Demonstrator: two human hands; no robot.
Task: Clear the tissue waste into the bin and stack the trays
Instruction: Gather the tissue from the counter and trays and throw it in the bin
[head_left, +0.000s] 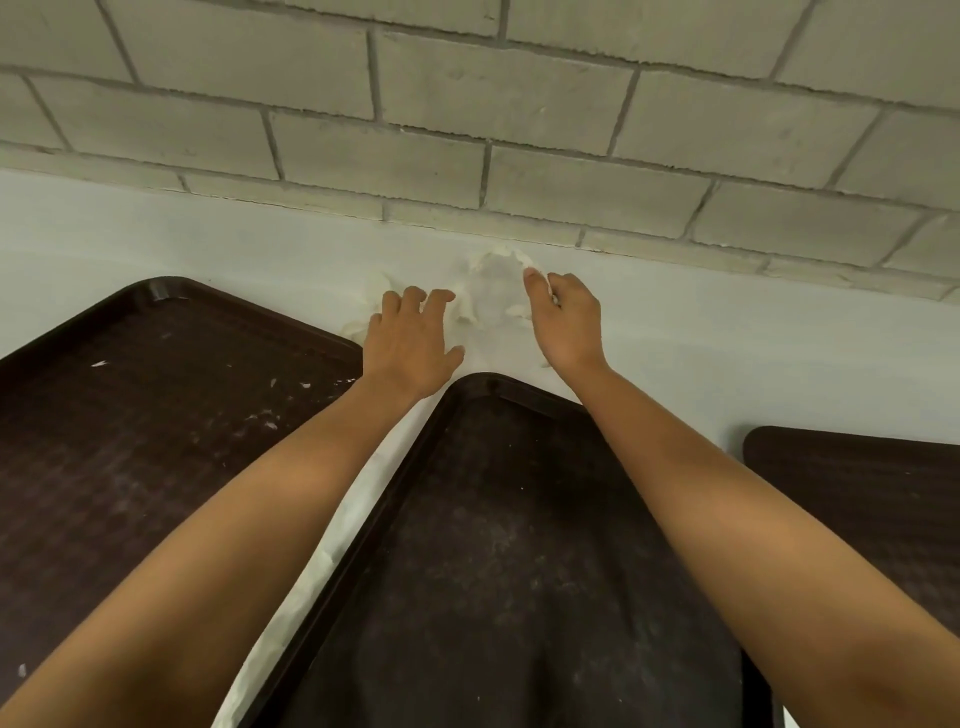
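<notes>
Three dark brown trays lie on a white counter: a left tray (145, 415), a middle tray (519, 545) under my arms, and a right tray (857, 483) cut by the frame edge. Crumpled white tissue (493, 283) sits by the wall beyond the middle tray. My right hand (566, 319) curls its fingers round the tissue's right side. My left hand (410, 343) reaches over another tissue wad (374, 301), fingers bent and spread above it. More tissue (332, 545) lies between the left and middle trays.
A grey brick wall (519, 104) rises directly behind the white counter (727, 332). Small white scraps (270, 423) dot the left tray. No bin is in view.
</notes>
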